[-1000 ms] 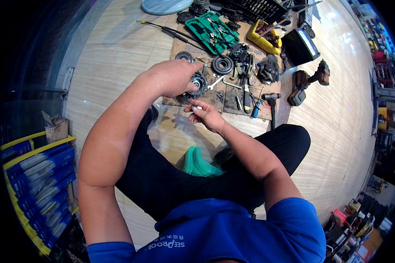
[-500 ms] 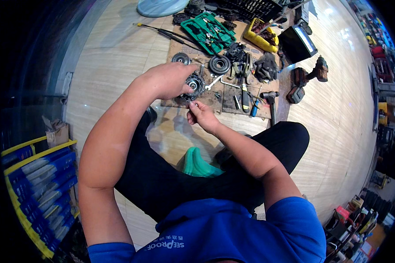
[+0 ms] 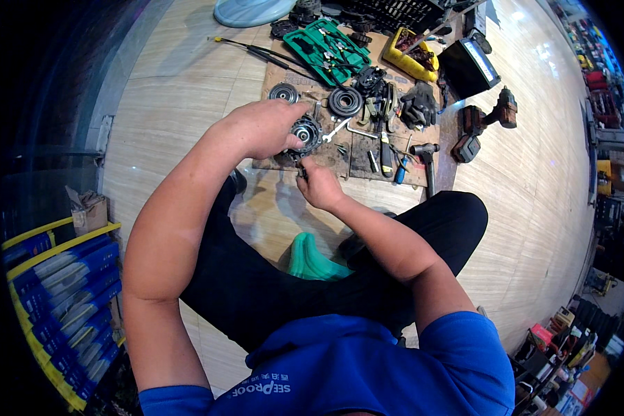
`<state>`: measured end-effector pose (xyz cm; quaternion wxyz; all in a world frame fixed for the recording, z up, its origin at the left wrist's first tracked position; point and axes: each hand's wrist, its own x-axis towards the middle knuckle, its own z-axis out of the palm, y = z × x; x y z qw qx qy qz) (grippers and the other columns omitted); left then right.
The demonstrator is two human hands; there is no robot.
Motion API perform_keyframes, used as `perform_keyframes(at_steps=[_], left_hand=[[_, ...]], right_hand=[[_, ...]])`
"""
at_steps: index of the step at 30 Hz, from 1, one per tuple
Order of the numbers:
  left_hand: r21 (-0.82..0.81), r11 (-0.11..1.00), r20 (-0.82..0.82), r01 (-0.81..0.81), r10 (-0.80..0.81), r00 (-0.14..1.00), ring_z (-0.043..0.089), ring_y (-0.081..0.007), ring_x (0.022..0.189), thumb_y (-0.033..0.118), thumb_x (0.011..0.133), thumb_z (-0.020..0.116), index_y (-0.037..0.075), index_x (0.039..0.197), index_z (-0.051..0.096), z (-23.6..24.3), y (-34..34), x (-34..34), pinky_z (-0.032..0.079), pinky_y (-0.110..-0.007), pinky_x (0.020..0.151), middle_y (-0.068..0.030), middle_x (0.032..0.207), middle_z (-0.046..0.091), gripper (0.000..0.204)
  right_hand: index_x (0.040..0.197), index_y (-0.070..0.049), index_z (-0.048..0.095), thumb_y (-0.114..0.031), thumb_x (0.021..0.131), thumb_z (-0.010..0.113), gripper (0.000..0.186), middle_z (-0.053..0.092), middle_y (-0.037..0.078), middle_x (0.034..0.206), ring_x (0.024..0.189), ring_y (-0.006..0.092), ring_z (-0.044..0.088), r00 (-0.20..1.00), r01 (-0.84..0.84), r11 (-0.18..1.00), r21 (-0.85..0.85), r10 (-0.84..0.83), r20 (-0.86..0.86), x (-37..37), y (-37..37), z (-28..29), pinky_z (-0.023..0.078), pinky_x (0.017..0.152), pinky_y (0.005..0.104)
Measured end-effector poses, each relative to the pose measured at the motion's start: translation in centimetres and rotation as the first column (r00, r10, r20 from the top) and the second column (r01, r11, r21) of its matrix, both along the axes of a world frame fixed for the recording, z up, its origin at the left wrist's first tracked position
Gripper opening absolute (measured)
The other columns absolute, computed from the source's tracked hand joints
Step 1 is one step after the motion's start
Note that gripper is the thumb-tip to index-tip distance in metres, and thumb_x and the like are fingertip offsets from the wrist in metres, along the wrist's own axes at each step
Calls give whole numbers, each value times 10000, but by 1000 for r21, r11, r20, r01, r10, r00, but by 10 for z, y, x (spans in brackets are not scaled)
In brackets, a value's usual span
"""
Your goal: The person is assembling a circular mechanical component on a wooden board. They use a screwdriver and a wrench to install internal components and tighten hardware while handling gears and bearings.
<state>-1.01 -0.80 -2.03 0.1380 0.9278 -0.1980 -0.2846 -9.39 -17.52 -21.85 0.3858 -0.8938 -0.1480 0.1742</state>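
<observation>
L hand is over the round metal part, thumb on its face, other fingers partly hidden at the far side; looks like a grip, prob. to steady it while the R hand works. R fingers are curled in at the near rim; can't tell what, if anything, they pinch. Part sits on the brown sheet, near its L edge, prob. w/in easy reach of both hands; sheet likely keeps grease off the glossy tile floor. Wrench lies just R of the part, hammer further R, prob. for quick pick-up. Materials: part is dark, ribbed metal w/ a shiny centre ring; ring-shaped piece beyond is concentric, dark grey; gloves crumpled, dark fabric; tool case rigid green, prob. plastic; sheet stained, matte.
</observation>
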Motion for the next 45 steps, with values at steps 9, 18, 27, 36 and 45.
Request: perform_keyframes(at_steps=[9,18,27,36,45], left_hand=[[17,1000,-16,13,-12,1000,577,-386,1213,232,858,753,107,1483,430,-1,-1,2,472,-442,1027,-223,1308,601,715],[-21,1000,-3,7,-7,1000,573,-386,1220,230,858,752,84,1472,443,1,2,0,463,-439,1040,-221,1325,594,702],[-20,999,8,37,-37,999,570,-387,1225,208,857,749,75,1476,435,-4,1,2,465,-433,1042,-216,1345,584,706],[-60,995,112,75,-68,991,615,-378,1160,266,874,735,72,1431,466,-23,8,1,514,-455,954,-216,1244,640,648],[-23,997,95,75,-72,993,610,-377,1170,279,879,734,70,1444,454,-15,3,0,513,-450,964,-211,1267,632,664]], right_hand=[[1000,-68,650,-54,840,555,187,640,203,929,923,400,652,966,-190,965,-179,216,140,-2,-5,-8,528,787,501],[1102,-53,644,-249,895,651,285,628,245,1009,940,440,639,982,-173,983,-54,177,65,-6,-5,2,521,818,518],[1267,0,568,-127,932,612,361,636,231,1106,918,406,657,945,-144,969,199,74,319,-5,-4,-25,537,824,484],[1201,-75,613,-249,1023,601,249,663,23,922,750,104,631,657,455,656,602,208,-724,13,-14,-32,510,658,258],[953,-55,602,-209,993,618,159,657,68,806,700,224,653,882,198,868,455,45,-470,3,0,-25,523,637,348]])
